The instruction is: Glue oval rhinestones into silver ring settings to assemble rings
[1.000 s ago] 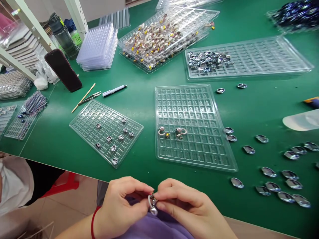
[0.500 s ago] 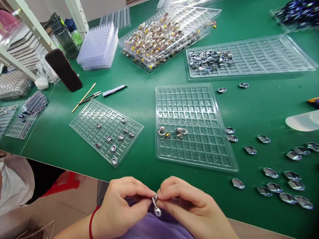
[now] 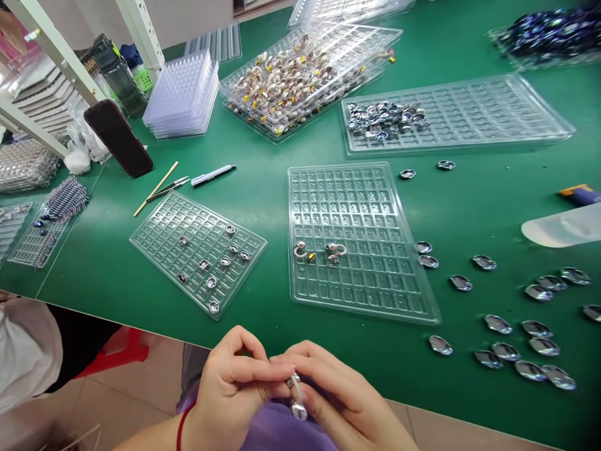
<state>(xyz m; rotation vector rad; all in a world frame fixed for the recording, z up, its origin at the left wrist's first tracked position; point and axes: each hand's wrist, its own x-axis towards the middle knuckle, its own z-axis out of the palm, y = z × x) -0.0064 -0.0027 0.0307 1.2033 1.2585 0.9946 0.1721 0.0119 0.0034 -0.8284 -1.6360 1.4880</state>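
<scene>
At the table's front edge, my left hand (image 3: 237, 382) and my right hand (image 3: 333, 388) meet. Both are closed in a pinch on a small part with a white curved cord and a shiny silver end (image 3: 299, 409). The part's upper end is partly covered by fingertips. Beyond them lies a clear plastic tray (image 3: 361, 275) bearing a few similar corded parts (image 3: 340, 250). To its left, a smaller clear tray (image 3: 162, 235) has several little silver pieces (image 3: 225, 262) scattered over it. Loose silver oval pieces (image 3: 505, 351) lie on the right.
Tweezers (image 3: 173, 186), a wooden stick (image 3: 157, 186) and a pen (image 3: 213, 175) lie behind the left tray, near a phone (image 3: 119, 138). Heaped trays (image 3: 282, 81) and a stack of clear trays (image 3: 181, 94) stand farther back. Another person's sleeve (image 3: 28, 341) shows at left.
My hands have drawn closer together and turned slightly, the right fingers now overlapping the left fingertips. The corded part stays between them. The whole view has shifted a little.
</scene>
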